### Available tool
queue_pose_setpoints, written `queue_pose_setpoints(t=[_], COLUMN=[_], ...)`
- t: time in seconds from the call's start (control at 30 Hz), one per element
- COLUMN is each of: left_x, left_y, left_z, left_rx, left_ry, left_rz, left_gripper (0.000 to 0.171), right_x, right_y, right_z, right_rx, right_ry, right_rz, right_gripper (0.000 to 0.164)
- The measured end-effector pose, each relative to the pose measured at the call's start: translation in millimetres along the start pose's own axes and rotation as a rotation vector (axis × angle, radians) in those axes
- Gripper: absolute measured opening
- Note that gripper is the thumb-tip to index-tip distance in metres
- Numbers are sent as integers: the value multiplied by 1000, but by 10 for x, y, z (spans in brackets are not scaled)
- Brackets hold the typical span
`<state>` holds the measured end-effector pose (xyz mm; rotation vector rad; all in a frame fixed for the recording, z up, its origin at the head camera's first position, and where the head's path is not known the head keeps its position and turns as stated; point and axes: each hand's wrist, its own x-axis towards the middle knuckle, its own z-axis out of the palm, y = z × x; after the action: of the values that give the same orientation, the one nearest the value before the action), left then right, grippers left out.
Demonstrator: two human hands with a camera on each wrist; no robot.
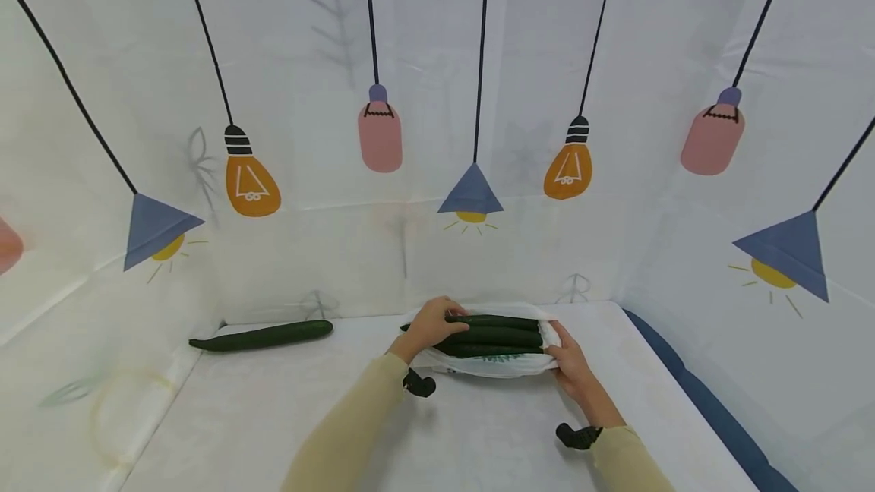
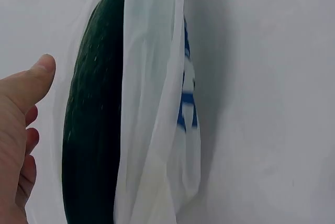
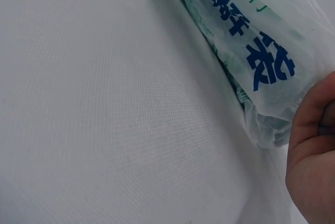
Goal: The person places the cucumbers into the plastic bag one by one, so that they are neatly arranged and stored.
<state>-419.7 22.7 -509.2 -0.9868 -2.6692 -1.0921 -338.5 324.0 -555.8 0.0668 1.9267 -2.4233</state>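
Observation:
Several long dark green cucumbers (image 1: 495, 336) lie side by side in a white, partly see-through plastic bag (image 1: 509, 367) on the table. The bag's mouth gapes upward, and blue and green print marks its side (image 3: 238, 17). Over the left end of the cucumbers is my left hand (image 1: 432, 325), its thumb stretched out and its fingers loosely bent. In the left wrist view, that thumb stands apart from the nearest cucumber (image 2: 94, 114). My right hand (image 1: 569, 359) grips the bag's right end, fingers curled at its edge, as the right wrist view also shows.
Another cucumber (image 1: 266, 335) lies alone at the table's back left. The white-covered table (image 1: 492, 431) meets a white curtain (image 1: 424, 249) printed with hanging lamps behind. Dark blue padding (image 1: 711, 401) runs along the right edge.

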Motion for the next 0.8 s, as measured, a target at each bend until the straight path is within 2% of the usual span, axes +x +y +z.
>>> queue_pose_setpoints(t=[0.23,0.47,0.8], left_x=[-289,-578,-943], left_y=[-243,-506,-875], left_z=[-232,-386,-638], left_rx=[-93,-122,-99], left_ry=[80,152,229], left_rz=[-47,-94,-193], left_gripper=[21,20,18], right_x=[-7,-25,-74], right_y=[-9,-17,-63], right_z=[24,20,27], right_rx=[-35,-62,-76], right_ry=[15,22,11], right_rz=[3,37,57], right_gripper=[77,78,77])
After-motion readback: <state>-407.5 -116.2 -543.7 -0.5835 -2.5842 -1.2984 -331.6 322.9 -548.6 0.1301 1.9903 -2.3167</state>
